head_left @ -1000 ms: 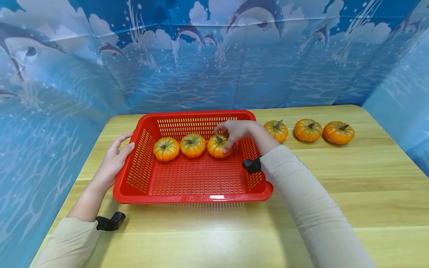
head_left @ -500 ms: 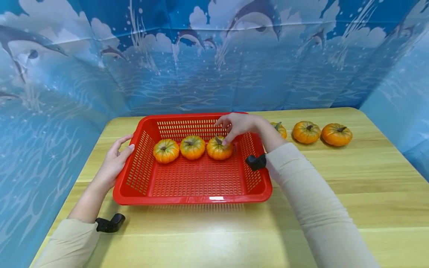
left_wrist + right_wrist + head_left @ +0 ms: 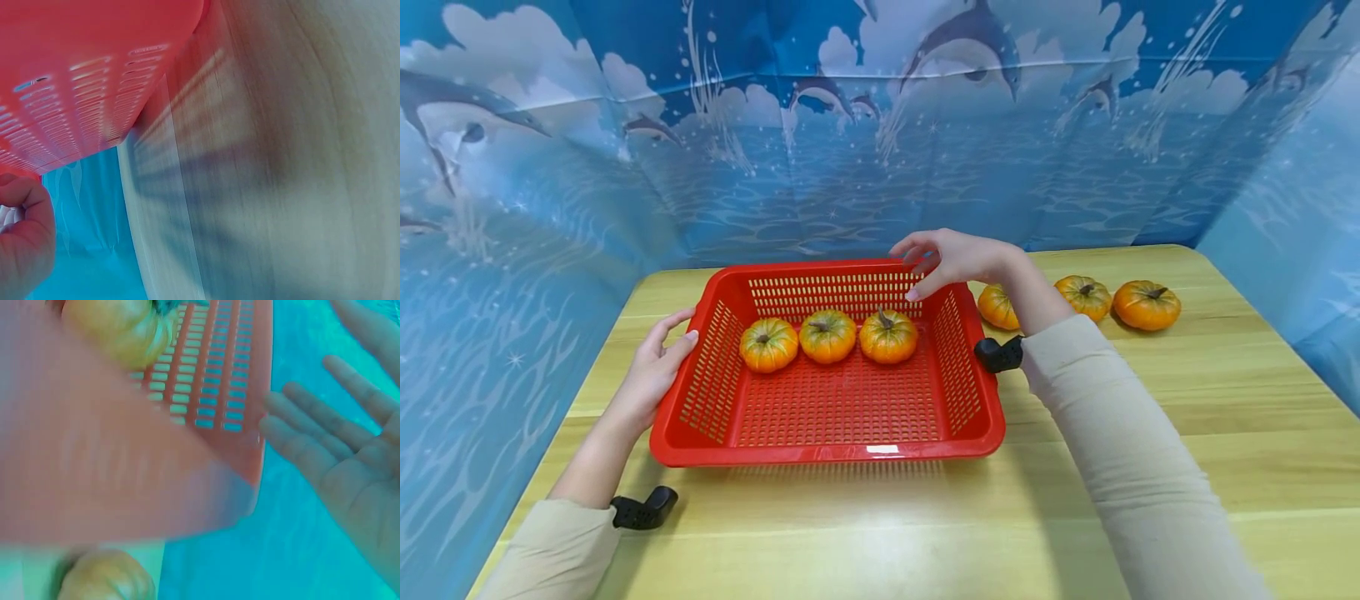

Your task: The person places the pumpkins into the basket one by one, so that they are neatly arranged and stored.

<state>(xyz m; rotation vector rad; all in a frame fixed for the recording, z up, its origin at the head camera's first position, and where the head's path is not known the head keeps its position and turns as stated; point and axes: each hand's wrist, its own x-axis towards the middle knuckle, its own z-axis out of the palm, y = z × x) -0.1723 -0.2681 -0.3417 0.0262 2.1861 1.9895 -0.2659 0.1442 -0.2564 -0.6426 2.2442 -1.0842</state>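
A red perforated plastic basket (image 3: 827, 454) stands on the table with three small orange pumpkins in a row inside: left pumpkin (image 3: 768, 345), middle pumpkin (image 3: 827, 337) and right pumpkin (image 3: 887, 337). My left hand (image 3: 651, 371) holds the basket's left rim, its thumb on the rim; the left wrist view shows the thumb (image 3: 28, 231) beside the basket wall. Above the basket's back right corner, my right hand (image 3: 962, 258) holds nothing. Its fingers (image 3: 337, 422) look loosely extended in the right wrist view. Behind the right forearm, one pumpkin (image 3: 996, 307) is partly hidden.
Two further pumpkins lie to the right on the wooden table (image 3: 1150, 433): a nearer one (image 3: 1082, 293) and an outer one (image 3: 1147, 305). A blue dolphin-print curtain (image 3: 850, 167) hangs close behind the table and along both sides.
My right hand has let go of the right pumpkin in the basket and risen up and to the right. The left hand stays at the rim. The head view has tilted slightly.
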